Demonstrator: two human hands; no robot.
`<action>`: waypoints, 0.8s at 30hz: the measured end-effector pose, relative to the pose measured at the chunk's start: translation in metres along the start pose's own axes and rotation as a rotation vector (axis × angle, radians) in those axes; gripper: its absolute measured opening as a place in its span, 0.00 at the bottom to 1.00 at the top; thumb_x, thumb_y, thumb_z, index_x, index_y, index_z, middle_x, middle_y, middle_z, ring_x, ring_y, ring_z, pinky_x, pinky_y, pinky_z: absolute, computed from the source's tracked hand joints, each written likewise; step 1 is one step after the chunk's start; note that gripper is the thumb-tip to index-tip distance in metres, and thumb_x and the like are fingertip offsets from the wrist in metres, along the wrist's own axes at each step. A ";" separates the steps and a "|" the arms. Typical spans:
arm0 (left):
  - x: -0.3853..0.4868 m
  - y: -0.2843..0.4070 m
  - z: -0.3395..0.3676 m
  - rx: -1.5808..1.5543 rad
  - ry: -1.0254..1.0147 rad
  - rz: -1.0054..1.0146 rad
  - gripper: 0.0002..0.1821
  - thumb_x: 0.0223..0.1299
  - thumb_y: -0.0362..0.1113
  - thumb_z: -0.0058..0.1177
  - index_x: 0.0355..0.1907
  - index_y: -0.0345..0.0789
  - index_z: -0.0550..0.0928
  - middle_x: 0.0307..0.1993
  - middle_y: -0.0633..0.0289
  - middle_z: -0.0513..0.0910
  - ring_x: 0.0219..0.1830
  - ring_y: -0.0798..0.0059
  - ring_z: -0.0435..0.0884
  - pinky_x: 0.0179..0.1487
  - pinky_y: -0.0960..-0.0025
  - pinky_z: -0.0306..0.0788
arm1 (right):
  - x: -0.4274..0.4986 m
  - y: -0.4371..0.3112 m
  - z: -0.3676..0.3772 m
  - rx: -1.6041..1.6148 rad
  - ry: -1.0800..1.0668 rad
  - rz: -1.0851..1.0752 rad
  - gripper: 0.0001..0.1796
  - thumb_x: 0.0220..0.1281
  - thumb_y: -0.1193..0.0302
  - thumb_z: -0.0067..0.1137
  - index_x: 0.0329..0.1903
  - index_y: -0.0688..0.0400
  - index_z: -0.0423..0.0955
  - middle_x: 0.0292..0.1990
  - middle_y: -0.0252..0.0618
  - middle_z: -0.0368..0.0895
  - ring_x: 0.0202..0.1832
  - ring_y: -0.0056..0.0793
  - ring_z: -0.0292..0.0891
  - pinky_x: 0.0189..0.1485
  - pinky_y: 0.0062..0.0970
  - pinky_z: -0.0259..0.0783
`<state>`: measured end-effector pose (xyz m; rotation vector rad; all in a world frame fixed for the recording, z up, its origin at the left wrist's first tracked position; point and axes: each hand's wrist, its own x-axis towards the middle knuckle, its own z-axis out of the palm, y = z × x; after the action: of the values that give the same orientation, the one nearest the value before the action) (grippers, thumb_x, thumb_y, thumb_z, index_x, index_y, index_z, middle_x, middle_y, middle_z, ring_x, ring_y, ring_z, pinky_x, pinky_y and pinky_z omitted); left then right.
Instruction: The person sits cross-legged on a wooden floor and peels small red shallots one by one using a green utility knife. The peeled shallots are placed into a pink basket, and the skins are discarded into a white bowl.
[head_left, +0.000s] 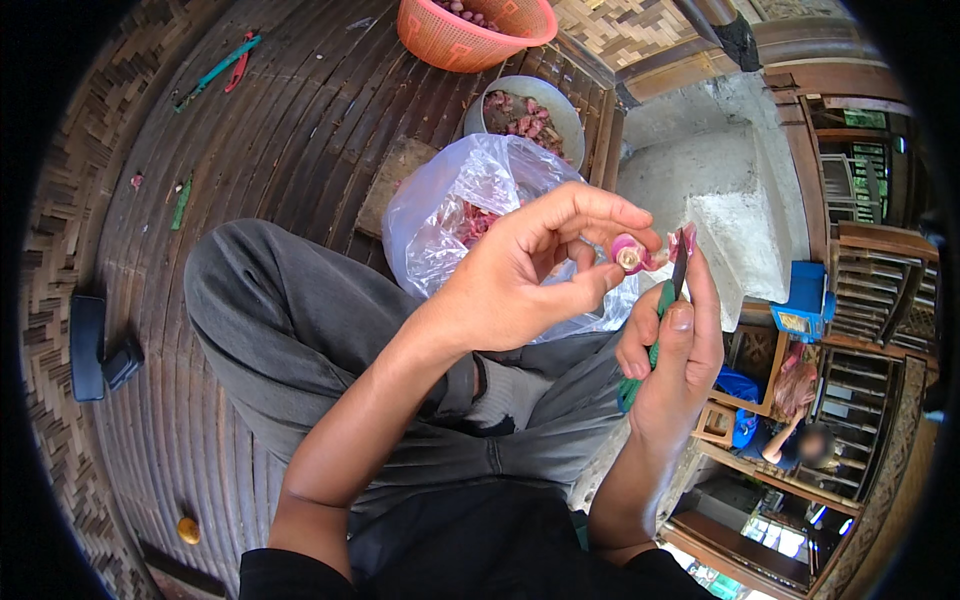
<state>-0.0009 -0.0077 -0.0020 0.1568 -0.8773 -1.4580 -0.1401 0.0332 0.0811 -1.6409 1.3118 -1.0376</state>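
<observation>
My left hand (540, 262) pinches a small purple-red shallot (628, 253) between thumb and fingers, its pale cut end facing up. Closed around a green-handled knife (680, 266), my right hand (675, 337) holds the dark blade upright just right of the shallot. A strip of shallot skin (686, 238) lies between the blade and my right index finger, and loose skin trails from the shallot towards it. Beneath my hands, a clear plastic bag (431, 217) stands open with reddish pieces (478, 223) inside; my left hand covers part of it.
Beyond the bag are a metal basin (574, 120) of peelings and an orange plastic basket (450, 45) of shallots. A wooden board (382, 187) is partly under the bag. A green strap-like object (229, 64) and a phone-like black object (88, 347) lie left. Another person sits far right.
</observation>
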 end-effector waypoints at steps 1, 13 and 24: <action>0.000 0.000 0.000 0.012 -0.012 0.001 0.24 0.60 0.21 0.52 0.60 0.32 0.70 0.50 0.59 0.81 0.47 0.86 0.77 0.43 0.81 0.68 | 0.000 0.000 -0.001 -0.003 0.009 -0.011 0.29 0.75 0.60 0.40 0.71 0.63 0.54 0.24 0.29 0.60 0.17 0.11 0.54 0.18 0.13 0.52; 0.002 0.008 0.001 -0.128 0.035 -0.017 0.28 0.61 0.20 0.50 0.65 0.33 0.66 0.53 0.57 0.79 0.51 0.81 0.76 0.52 0.77 0.70 | -0.005 -0.014 -0.001 -0.066 -0.067 0.011 0.44 0.69 0.49 0.49 0.74 0.63 0.42 0.20 0.26 0.61 0.18 0.09 0.53 0.19 0.12 0.50; -0.001 0.003 -0.004 -0.194 0.028 -0.081 0.18 0.61 0.21 0.54 0.55 0.28 0.74 0.53 0.59 0.78 0.51 0.81 0.77 0.56 0.76 0.71 | 0.001 -0.005 -0.014 -0.226 -0.155 0.013 0.35 0.71 0.57 0.48 0.71 0.65 0.54 0.24 0.27 0.63 0.21 0.09 0.54 0.22 0.12 0.50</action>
<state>0.0042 -0.0078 -0.0029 0.0685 -0.7087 -1.6043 -0.1512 0.0322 0.0909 -1.8382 1.3721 -0.7586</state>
